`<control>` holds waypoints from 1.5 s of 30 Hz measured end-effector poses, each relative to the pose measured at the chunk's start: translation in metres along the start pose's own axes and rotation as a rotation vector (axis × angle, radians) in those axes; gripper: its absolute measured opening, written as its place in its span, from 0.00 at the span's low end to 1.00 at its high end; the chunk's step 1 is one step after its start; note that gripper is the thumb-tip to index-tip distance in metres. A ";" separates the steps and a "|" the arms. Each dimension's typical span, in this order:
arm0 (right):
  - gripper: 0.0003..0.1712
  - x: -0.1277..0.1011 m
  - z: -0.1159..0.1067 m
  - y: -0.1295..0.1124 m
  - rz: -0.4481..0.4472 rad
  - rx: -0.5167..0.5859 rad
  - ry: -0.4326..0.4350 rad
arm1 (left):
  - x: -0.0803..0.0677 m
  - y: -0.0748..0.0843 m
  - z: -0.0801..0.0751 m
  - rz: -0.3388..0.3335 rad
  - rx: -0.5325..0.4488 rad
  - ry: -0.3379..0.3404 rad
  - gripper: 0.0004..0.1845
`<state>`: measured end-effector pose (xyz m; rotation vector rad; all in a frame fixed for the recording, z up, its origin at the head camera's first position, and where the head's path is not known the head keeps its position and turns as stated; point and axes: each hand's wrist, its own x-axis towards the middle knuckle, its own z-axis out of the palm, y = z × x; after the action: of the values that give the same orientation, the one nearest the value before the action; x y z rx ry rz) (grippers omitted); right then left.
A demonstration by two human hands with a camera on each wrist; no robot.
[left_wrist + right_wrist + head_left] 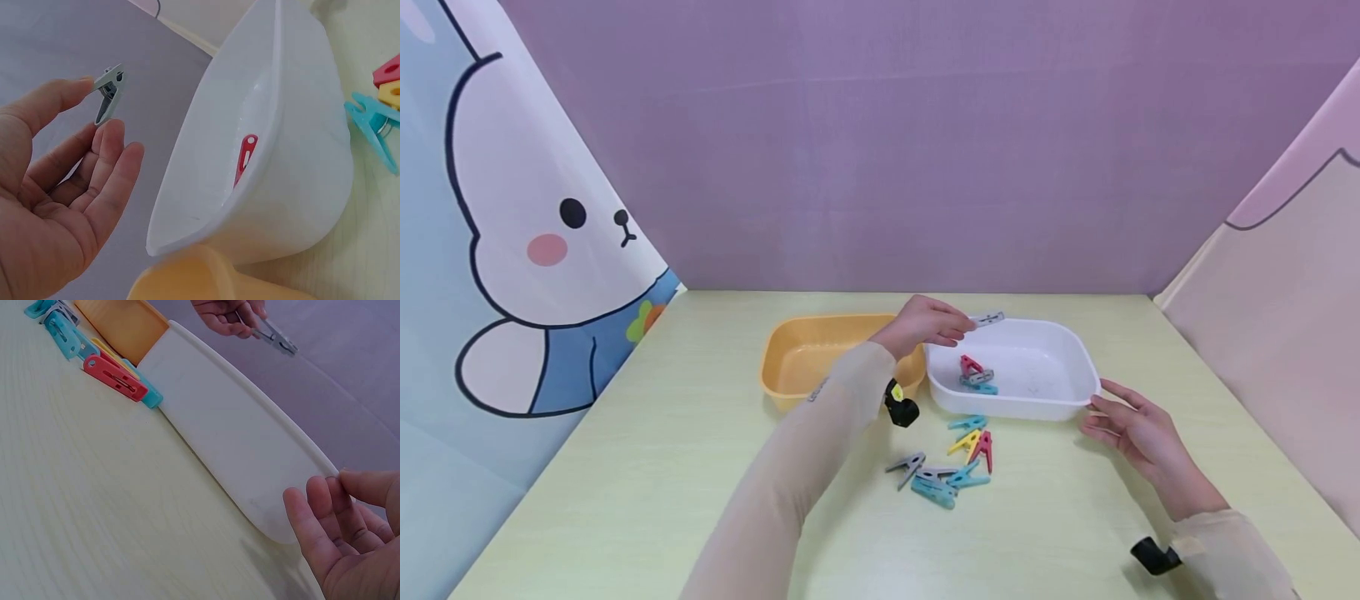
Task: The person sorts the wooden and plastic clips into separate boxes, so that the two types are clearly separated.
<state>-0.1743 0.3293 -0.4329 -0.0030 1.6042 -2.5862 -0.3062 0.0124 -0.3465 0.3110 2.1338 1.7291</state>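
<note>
A grey clothespin (pixel 988 318) is pinched by its handle ends between thumb and fingers of my left hand (pixel 927 323), up over the far left part of the white basin (pixel 1052 408). In the left wrist view the grey clothespin (pixel 110 94) hangs clear of the basin wall (pixel 300 156). My right hand (pixel 1138 433) pinches the basin's near right corner, thumb at the rim and fingers against the outer wall, as the right wrist view shows with the hand (pixel 356 531). Inside the basin lie a red clothespin (pixel 970 365), a grey one (pixel 979 377) and a blue one (pixel 981 388).
Left of the white basin stands an orange basin (pixel 797 325), partly behind my left forearm. In front, several loose clothespins lie on the table (pixel 647 467): blue (pixel 934 492), grey (pixel 908 467), yellow (pixel 964 442) and red (pixel 983 450). A purple backdrop (pixel 880 167) rises behind.
</note>
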 end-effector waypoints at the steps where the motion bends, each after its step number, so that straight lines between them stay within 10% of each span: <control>1: 0.20 0.000 0.000 0.000 0.002 -0.001 0.000 | 0.001 -0.001 0.001 -0.004 0.010 0.006 0.09; 24: 0.20 0.001 -0.001 0.000 -0.006 0.006 -0.013 | 0.026 -0.012 0.017 -0.220 0.136 0.193 0.09; 45: 0.20 -0.004 0.002 -0.001 0.001 0.007 0.004 | 0.028 -0.017 0.044 -0.212 0.384 0.019 0.12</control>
<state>-0.1706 0.3284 -0.4312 0.0031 1.5963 -2.5923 -0.3120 0.0586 -0.3750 0.1606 2.4082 1.2076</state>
